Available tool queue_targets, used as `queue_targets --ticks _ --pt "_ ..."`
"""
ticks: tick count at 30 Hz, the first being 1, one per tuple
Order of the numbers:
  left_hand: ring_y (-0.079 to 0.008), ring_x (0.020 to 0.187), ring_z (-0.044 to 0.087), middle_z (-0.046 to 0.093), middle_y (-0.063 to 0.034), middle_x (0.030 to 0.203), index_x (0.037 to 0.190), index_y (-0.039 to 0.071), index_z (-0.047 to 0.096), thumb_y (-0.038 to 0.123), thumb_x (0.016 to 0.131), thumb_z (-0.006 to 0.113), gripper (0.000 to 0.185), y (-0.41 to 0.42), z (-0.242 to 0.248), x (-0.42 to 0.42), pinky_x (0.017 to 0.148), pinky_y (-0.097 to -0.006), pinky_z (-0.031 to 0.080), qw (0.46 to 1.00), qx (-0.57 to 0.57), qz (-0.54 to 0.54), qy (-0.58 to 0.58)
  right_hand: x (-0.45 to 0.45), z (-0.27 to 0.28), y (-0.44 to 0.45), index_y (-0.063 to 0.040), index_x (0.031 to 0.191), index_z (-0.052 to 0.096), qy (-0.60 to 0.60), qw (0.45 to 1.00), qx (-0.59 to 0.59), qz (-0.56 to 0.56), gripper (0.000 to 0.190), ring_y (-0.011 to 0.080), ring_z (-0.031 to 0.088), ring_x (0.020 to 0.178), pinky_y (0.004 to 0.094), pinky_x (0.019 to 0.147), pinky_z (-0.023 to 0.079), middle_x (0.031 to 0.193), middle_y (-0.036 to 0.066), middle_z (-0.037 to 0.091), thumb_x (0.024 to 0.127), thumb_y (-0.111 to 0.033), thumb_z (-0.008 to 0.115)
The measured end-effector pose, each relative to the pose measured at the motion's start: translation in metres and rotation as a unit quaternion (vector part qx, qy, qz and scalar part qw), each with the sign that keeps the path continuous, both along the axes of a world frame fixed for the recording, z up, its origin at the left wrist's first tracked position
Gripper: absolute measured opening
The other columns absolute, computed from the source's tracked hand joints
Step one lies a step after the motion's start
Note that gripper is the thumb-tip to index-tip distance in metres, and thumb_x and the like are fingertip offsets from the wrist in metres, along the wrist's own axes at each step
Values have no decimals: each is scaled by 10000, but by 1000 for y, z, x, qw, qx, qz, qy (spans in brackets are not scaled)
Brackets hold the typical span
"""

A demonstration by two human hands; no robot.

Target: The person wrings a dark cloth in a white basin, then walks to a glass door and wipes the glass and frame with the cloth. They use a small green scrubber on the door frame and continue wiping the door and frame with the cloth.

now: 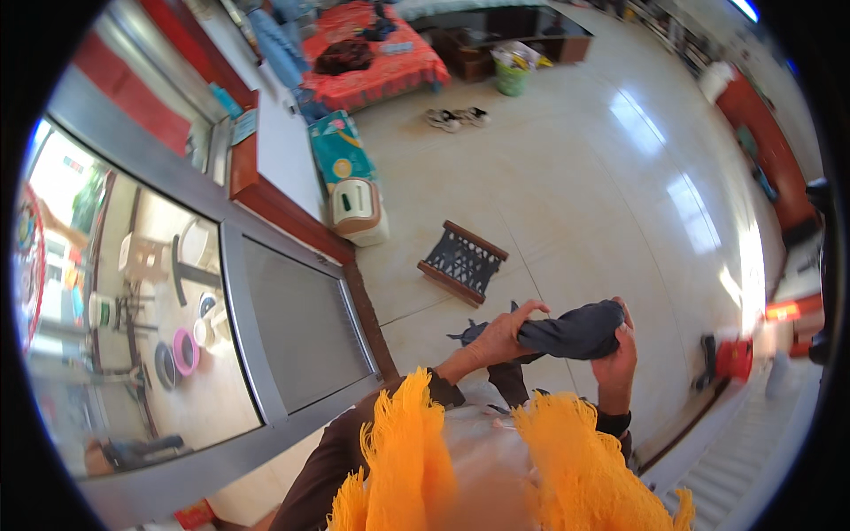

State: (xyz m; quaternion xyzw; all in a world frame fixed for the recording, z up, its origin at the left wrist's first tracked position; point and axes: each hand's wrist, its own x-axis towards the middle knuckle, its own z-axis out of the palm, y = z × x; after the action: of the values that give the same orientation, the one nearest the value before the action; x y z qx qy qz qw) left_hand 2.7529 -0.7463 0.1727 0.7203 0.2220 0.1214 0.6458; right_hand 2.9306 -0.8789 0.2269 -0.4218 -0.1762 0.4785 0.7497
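A dark grey cloth item [571, 332], bunched into a long bundle, is held between my two hands above the tiled floor. My left hand [498, 338] grips its narrower end. My right hand [617, 345] is closed around the rounded far end, with the thumb on top. Behind my left hand, another dark piece of fabric [472, 332] shows near the wrist; whether it joins the bundle I cannot tell. The fringed ends of an orange scarf [415, 451] hang below my arms.
A folding stool [463, 262] with a dark woven seat stands ahead. At left are a metal-framed glass door [232, 318] and a lidded bin [358, 209]. Shoes [457, 119] lie farther off, near a bed with a red cover [378, 79] and a green basket [511, 79].
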Motion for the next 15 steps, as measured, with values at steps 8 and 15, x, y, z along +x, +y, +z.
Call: queue_targets --ticks 8,15 --pt "-137 1068 537 517 -60 1180 1268 64 402 79 743 779 646 61 23 -5 931 -281 456 943 9 333 4 91 -11 147 -74 1415 404 -492 785 -148 347 598 232 578 1121 356 913 494 1320 124 534 864 -46 636" --pt "-160 1123 558 528 -102 1224 1321 103 388 156 853 710 570 73 56 -22 937 -295 494 721 -367 479 -340 1 -26 225 -69 1446 361 -368 778 14 509 766 237 602 1104 334 926 491 1238 158 584 780 6 732"
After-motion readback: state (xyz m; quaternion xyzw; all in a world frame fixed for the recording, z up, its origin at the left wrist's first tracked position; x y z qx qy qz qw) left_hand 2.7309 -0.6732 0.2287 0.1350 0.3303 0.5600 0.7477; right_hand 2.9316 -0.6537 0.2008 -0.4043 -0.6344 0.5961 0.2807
